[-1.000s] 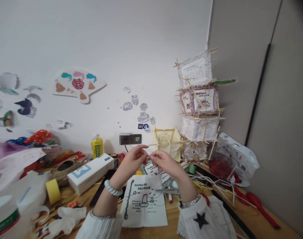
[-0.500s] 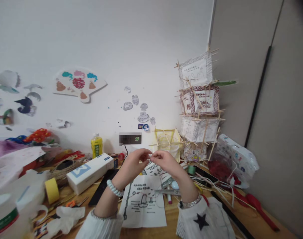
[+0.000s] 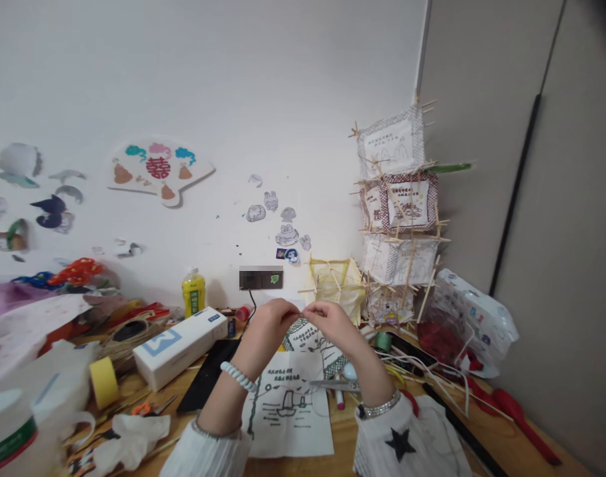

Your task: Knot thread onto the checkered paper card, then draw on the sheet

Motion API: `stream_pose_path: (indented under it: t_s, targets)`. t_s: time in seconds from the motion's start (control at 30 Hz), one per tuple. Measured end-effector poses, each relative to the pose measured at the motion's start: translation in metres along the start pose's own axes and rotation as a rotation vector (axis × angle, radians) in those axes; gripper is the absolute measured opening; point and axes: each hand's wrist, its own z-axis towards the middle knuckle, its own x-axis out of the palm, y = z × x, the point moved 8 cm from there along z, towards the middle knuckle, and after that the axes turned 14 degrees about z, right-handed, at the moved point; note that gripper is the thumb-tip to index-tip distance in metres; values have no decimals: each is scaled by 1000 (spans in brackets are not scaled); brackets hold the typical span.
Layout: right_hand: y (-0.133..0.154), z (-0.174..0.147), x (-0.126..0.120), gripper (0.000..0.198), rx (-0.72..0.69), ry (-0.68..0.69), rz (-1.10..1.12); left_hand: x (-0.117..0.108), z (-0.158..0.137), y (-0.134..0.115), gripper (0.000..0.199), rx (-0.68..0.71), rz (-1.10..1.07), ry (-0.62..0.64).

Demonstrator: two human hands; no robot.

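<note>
My left hand (image 3: 269,324) and my right hand (image 3: 333,324) are raised together above the wooden table, fingertips nearly meeting. Both pinch something very small between them; a thin thread (image 3: 323,361) hangs down from the right hand. Exactly what is pinched is too small to make out. Below the hands lies a printed paper sheet (image 3: 287,405) with black drawings, and a pair of scissors (image 3: 335,383) rests across its right edge. A second patterned paper (image 3: 307,339) lies just behind the hands.
A stack of paper-and-stick lanterns (image 3: 398,212) stands at the back right, a yellow one (image 3: 337,281) beside it. A white box (image 3: 180,345), yellow tape roll (image 3: 104,382), yellow bottle (image 3: 193,291) and craft clutter fill the left. Loose sticks and red items lie right.
Both hands have dropped slightly and drawn closer, the fingertips now almost touching. The left forearm has shifted a little to the right.
</note>
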Motion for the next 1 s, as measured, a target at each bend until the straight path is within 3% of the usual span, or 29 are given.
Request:
stream_pose_path:
  t_s: [0.4,0.5,0.63,0.87,0.93,1.0]
  targets:
    - [7,-3,2,14,-14,34,-138,7,0,1,14,-14,2,44]
    - [11,-5,-3,16,-26,80,-189,1,2,10,16,-19,19,-2]
    - [16,-8,-29,17,9,36,-171,-18,1,33,20,-113,42,-113]
    - [14,-17,-97,19,31,-167,-301,-15,-2,59,26,-255,3,-76]
    - [15,-18,-105,15,25,-224,-429,-10,-2,56,26,-266,-33,-60]
    - [21,-16,-95,11,-26,-239,-502,-4,0,46,26,-256,-100,-30]
